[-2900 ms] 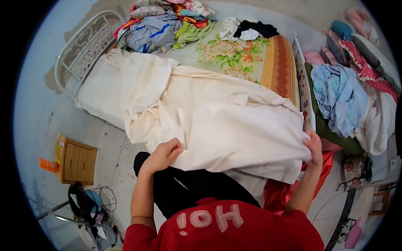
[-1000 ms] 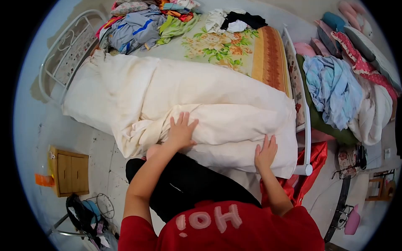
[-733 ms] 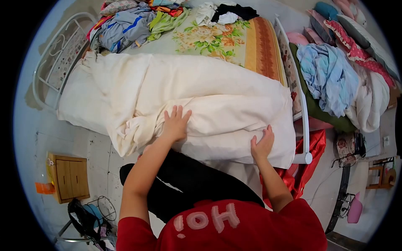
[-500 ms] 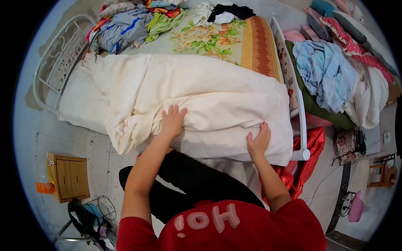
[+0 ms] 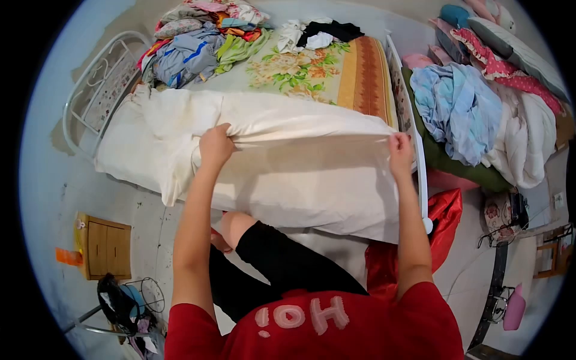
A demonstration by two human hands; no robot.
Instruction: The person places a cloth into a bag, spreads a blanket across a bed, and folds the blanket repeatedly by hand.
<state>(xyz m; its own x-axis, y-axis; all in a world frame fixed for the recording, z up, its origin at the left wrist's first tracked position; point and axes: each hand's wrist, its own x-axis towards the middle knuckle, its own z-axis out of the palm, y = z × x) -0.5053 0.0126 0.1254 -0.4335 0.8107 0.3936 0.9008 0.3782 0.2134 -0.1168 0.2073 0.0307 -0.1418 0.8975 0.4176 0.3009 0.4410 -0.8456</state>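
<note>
A cream-white sheet [image 5: 306, 174] covers the near half of the bed, wrinkled at the left and smoother in front of me. My left hand [image 5: 217, 147] is closed on its fabric near the middle of the bed. My right hand [image 5: 401, 156] pinches the same sheet at the right, close to the bed's end rail [image 5: 414, 132]. Between the two hands a fold is pulled up and stretched taut, with shadow under it. Beyond the sheet shows a floral mattress cover [image 5: 300, 69].
Clothes [image 5: 189, 54] are heaped at the far left of the bed, with black and white garments [image 5: 330, 30] beside them. A blue bundle [image 5: 459, 111] lies past the right rail. Red satin cloth [image 5: 444, 222] hangs low at the right. A wooden cabinet [image 5: 108, 246] stands left.
Both hands, earlier spread flat on the sheet, now grip it. They have moved farther from me, lifting a fold and flattening the near part.
</note>
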